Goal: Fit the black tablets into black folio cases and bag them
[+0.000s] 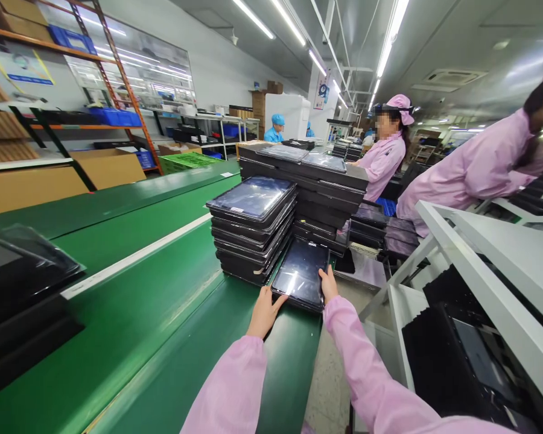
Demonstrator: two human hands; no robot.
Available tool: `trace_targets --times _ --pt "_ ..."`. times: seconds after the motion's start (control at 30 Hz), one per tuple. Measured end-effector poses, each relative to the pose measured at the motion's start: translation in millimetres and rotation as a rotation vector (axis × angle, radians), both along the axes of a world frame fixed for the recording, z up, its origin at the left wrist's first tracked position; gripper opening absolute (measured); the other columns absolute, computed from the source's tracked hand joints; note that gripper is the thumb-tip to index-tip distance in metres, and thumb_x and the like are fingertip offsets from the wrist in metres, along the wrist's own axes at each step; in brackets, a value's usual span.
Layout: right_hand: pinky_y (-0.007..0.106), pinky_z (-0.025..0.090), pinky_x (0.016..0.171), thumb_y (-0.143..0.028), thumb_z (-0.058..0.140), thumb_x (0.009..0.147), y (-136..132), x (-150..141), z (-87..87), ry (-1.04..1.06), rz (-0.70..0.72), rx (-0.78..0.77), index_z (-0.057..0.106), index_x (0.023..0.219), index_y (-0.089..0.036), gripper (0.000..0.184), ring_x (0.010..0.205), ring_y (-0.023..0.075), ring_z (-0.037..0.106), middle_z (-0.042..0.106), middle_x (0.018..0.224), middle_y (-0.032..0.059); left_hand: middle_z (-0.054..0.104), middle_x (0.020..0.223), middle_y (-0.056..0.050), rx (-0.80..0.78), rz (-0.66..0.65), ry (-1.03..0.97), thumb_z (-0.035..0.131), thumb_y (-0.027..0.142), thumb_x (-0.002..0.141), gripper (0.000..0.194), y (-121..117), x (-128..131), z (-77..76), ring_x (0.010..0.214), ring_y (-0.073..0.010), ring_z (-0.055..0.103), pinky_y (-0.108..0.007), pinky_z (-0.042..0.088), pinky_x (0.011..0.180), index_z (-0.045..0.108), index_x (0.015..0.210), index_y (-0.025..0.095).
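Observation:
A flat black tray with a dark glossy screen panel [301, 268] on it lies at the near end of the green bench, tilted slightly toward me. At its near left corner, my left hand [266, 310] grips the edge, thumb on top. My right hand [329, 284] holds the right edge, fingers curled around the side. Just left of it stands a stack of similar black trays [253, 235], a shiny panel on its top. Behind rises a wider, taller pile of black trays [330, 187]. The undersides of my fingers are hidden.
More black trays [18, 283] sit on the left of the green conveyor belt [163, 265]. A white metal rack [479, 253] holding dark panels stands close on my right. Two co-workers in pink [387, 154] work beyond it. Orange shelving [122, 78] lines the left wall.

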State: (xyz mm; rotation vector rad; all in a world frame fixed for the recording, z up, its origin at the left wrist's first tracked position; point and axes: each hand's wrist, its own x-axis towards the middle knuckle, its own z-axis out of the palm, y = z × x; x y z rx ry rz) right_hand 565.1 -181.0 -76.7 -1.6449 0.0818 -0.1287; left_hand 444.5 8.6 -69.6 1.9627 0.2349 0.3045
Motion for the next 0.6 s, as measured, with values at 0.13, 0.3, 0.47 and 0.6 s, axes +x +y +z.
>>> trace_targets --times 0.13,0.3,0.47,0.6 --pt "0.047 0.057 0.092 -0.034 0.063 0.099 4 0 1.4 0.03 -0.042 0.019 0.06 0.128 -0.02 0.033 0.11 0.025 0.065 0.061 0.132 0.0099 0.063 0.117 -0.013 0.013 0.038 -0.048 0.067 0.039 0.081 0.052 -3 0 -6.6 0.12 -0.0314 0.061 -0.046 0.045 0.109 0.06 0.128 0.017" --pt "0.047 0.056 0.093 -0.035 0.064 0.098 12 -3 0.7 0.02 -0.059 0.055 0.059 0.129 -0.02 0.035 0.112 0.0258 0.064 0.061 0.133 0.0101 0.053 0.149 -0.015 -0.115 0.106 -0.086 0.068 0.039 0.082 0.071 -5 -1 -10.1 0.139 -0.0298 0.051 -0.046 0.039 0.116 0.042 0.146 0.022" --pt "0.05 0.054 0.096 -0.035 0.063 0.098 19 -7 -0.2 -0.008 -0.047 0.078 0.059 0.13 -0.02 0.035 0.115 0.0268 0.063 0.059 0.136 0.0105 0.052 0.153 -0.011 -0.148 0.081 -0.083 0.062 0.037 0.087 0.068 -2 -3 -10.1 0.143 -0.0263 0.048 -0.044 0.034 0.12 0.039 0.15 0.025" --pt "0.05 0.053 0.099 -0.036 0.063 0.099 22 -4 1.9 0.004 -0.043 0.085 0.06 0.13 -0.021 0.034 0.117 0.0268 0.062 0.058 0.138 0.0104 0.046 0.158 -0.015 -0.205 0.077 -0.062 0.061 0.039 0.088 0.074 -3 -3 -11.1 0.145 -0.0268 0.044 -0.044 0.031 0.121 0.032 0.153 0.02"
